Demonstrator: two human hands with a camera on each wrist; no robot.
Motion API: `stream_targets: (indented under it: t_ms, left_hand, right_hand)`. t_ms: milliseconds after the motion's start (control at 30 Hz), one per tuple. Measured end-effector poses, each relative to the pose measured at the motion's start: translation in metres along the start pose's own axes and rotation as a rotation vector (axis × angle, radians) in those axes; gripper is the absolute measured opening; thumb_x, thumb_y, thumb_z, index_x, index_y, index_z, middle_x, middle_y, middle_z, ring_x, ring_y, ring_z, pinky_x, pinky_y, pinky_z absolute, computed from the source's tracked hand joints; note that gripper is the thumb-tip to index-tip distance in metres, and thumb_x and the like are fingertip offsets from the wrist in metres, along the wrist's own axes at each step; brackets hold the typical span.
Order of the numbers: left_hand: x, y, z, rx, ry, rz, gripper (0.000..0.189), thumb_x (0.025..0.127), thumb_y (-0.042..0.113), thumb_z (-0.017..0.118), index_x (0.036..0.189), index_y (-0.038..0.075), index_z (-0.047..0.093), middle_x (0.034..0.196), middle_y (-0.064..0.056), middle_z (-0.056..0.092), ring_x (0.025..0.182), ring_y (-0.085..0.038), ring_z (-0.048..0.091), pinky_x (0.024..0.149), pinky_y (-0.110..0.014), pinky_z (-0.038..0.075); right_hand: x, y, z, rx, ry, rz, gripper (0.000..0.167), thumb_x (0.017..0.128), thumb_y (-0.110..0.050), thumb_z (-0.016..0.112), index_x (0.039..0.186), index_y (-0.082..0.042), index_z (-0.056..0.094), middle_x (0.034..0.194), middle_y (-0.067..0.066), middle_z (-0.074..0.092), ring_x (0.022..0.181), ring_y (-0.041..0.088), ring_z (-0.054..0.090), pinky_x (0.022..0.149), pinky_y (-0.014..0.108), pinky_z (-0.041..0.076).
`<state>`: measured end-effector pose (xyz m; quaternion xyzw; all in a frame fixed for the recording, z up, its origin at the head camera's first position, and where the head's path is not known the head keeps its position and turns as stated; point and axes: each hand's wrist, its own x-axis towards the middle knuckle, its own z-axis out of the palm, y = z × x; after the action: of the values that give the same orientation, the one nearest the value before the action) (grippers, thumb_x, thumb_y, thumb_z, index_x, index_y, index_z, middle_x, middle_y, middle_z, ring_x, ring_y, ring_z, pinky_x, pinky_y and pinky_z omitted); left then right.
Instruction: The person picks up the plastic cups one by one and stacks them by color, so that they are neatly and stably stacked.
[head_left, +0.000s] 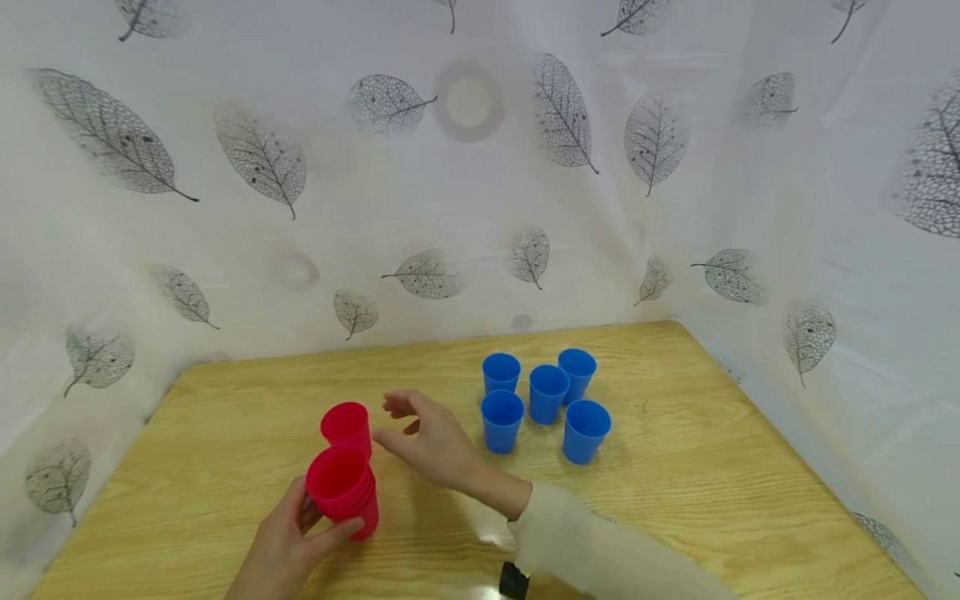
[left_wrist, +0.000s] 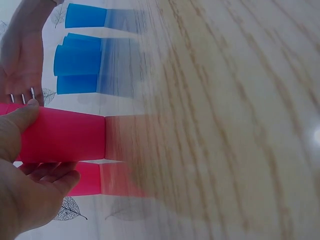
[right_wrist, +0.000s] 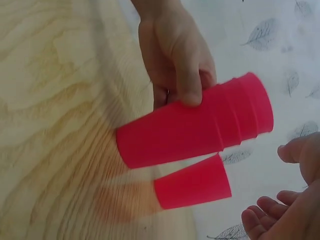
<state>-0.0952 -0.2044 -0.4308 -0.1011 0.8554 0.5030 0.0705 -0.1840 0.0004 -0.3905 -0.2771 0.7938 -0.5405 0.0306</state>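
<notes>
Nearest, the left hand grips a stack of red cups, the thumb laid along one side and the fingers curving behind. The stack stands mouth up near the table's front edge, its base seeming to meet the wood. Several rims show as stepped ridges close to the top, where one cup sits inside another. The walls are smooth, thin-looking and tapered, most likely plastic: light, fairly stiff, a little springy under a hard squeeze and unlikely to break. The slick sides may slide under a loose hold, so the best place for the fingers is round the wall just below the ridges.

To the right, a pale cloth sleeve leads to the right hand, which holds nothing; its thumb and fingers are parted and softly bent. It is just beside a single red cup, standing mouth up right behind the stack, easiest to take round its upper wall.

Farther right stand five blue cups, of the same tapered shape, grouped closely. Under everything, the table has a glossy yellow wood grain. Beyond it hangs a creased whitish sheet printed with lacy grey leaves.
</notes>
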Motion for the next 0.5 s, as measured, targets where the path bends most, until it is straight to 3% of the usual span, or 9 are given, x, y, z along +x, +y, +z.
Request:
stream_targets:
  t_ms: [200, 500]
  left_hand:
    - [0.001, 0.0, 0.001, 0.011, 0.002, 0.007, 0.089, 0.085, 0.034, 0.087, 0.152, 0.003, 0.036, 0.149, -0.026, 0.051, 0.134, -0.047, 0.052, 0.105, -0.054, 0.05]
    - [0.001, 0.0, 0.0, 0.003, -0.002, -0.002, 0.09, 0.085, 0.035, 0.086, 0.152, 0.003, 0.036, 0.15, -0.027, 0.05, 0.135, -0.047, 0.05, 0.106, -0.054, 0.049]
  right_hand:
    - [0.011, 0.012, 0.0, 0.027, -0.032, 0.049, 0.052, 0.096, -0.018, 0.074, 0.14, 0.001, 0.055, 0.133, 0.015, 0.064, 0.122, 0.032, 0.062, 0.098, 0.045, 0.057]
    - [0.027, 0.026, 0.008, 0.027, -0.102, 0.068, 0.061, 0.094, -0.019, 0.077, 0.146, 0.0, 0.051, 0.138, 0.018, 0.061, 0.125, 0.033, 0.06, 0.101, 0.042, 0.056]
